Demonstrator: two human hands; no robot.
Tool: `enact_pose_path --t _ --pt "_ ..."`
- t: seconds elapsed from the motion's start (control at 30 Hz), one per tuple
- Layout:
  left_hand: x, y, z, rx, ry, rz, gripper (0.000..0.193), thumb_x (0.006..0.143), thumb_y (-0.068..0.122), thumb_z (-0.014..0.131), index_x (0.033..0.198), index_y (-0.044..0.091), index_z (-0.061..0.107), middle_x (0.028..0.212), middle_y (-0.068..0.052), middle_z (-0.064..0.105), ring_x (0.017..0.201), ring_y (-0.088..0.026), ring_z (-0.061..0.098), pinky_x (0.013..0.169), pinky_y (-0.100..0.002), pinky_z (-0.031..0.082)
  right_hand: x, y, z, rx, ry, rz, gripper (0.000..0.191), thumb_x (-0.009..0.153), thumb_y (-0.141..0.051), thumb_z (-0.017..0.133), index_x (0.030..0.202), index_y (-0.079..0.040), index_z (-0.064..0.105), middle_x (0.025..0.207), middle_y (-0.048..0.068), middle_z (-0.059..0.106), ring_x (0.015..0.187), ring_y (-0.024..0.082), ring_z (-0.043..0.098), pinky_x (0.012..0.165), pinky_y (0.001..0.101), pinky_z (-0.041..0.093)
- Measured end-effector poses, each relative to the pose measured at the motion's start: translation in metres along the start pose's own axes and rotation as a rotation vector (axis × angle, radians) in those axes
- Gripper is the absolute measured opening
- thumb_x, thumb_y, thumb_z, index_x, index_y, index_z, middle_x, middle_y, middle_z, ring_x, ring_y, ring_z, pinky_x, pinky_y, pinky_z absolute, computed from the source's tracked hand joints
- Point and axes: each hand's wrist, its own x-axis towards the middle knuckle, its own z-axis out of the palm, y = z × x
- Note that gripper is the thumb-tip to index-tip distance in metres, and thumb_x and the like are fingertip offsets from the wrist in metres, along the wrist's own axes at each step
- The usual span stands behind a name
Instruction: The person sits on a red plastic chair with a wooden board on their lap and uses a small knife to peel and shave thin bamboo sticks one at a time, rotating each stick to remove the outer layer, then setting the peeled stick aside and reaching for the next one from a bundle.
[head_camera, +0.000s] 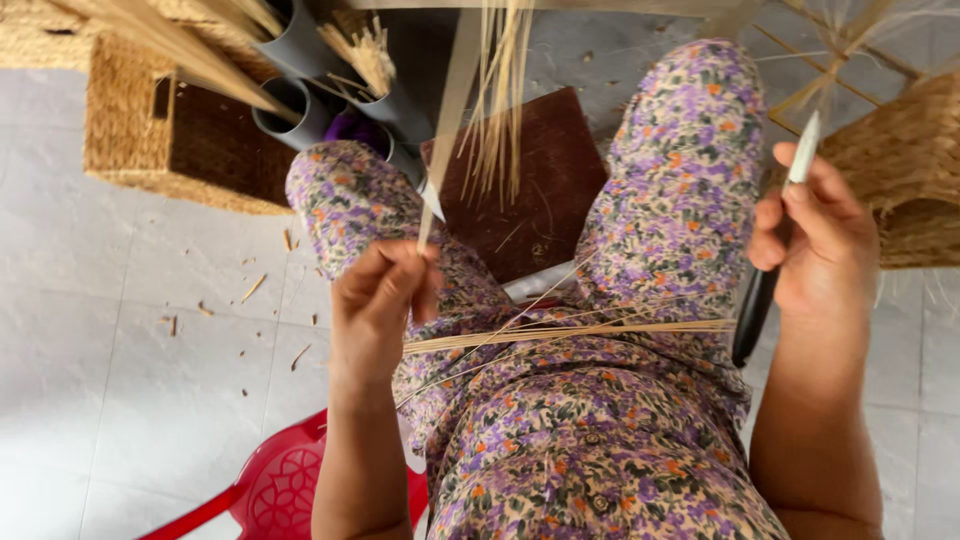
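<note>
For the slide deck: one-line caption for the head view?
Seated person's left hand pinches a thin cane strip; right hand grips a black-handled knife beside woven baskets.

Soft, even daylight here, bright with no harsh glare. The pale floor (120, 330) reads clean and a touch washed out at the left edge. Shadows are faint: a mild one under the basket (180, 130) at the top left, and darker tone between the knees over the brown board (540, 190). The left hand (380, 300) is sharp, knuckles lit from above. The right hand (820, 240) is crisp too, its blade (803, 150) catching a pale sheen. Strips (500, 90) at the top edge smear slightly. Wide-lens stretch bends the corners.
</note>
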Motion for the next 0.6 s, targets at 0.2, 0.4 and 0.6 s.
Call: enact_pose_path --t 0.2,0.4,0.6 --pt "0.034 0.018 0.005 -0.408 0.069 0.210 0.015 0.109 0.006 0.062 0.120 -0.002 0.067 0.095 -0.007 0.068 0.085 -0.016 0.067 0.076 -0.029 0.055 -0.015 0.007 0.028 -0.100 -0.161 0.087 0.031 0.111 -0.009 0.055 0.139 0.003 0.062 0.083 0.010 0.064 0.058 0.014 0.052 0.054 0.0256 0.042" --pt "0.048 0.006 0.025 -0.313 0.163 0.366 0.012 0.107 0.005 0.066 0.118 0.002 0.066 0.100 -0.009 0.070 0.089 -0.014 0.068 0.078 -0.028 0.058 -0.049 0.016 0.079 -0.265 -0.636 0.181 0.042 0.104 -0.006 0.054 0.145 0.002 0.053 0.115 0.015 0.075 0.052 0.010 0.057 0.045 0.0237 0.050" --pt "0.035 -0.031 0.050 -0.252 0.113 0.226 0.011 0.104 0.007 0.071 0.112 0.003 0.065 0.103 -0.011 0.075 0.087 -0.016 0.072 0.076 -0.030 0.060 -0.043 0.024 0.119 -0.366 -0.643 0.226 0.055 0.104 -0.008 0.050 0.158 -0.006 0.038 0.077 0.011 0.070 0.051 0.009 0.055 0.048 0.0222 0.047"
